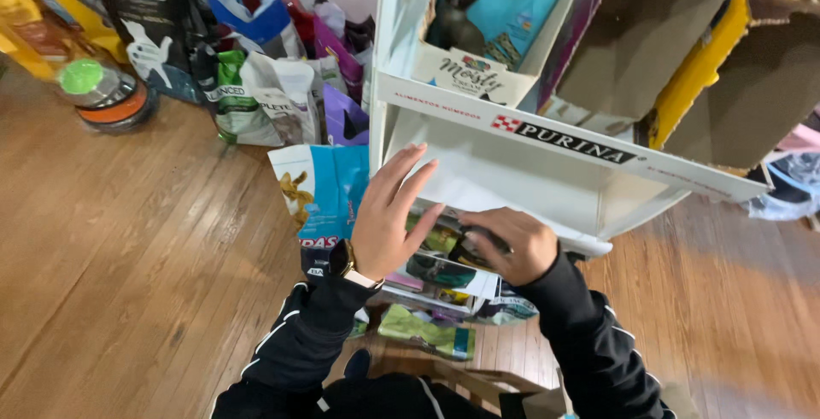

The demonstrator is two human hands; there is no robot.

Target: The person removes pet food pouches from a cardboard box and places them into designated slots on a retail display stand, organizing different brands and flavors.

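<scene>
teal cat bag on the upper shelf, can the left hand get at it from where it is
Probably yes: the left hand is open beside the white display stand, and nothing blocks the way up to the teal cat bag.

A stack of flat, glossy pet-food pouches (444, 257), green, white and dark with printed pictures, lies level at the front of a white cardboard display stand's lower shelf (512, 175). The top pouch sits under the left hand (389, 218), spread flat, and the right hand (508, 244), curled at its edge.
</scene>
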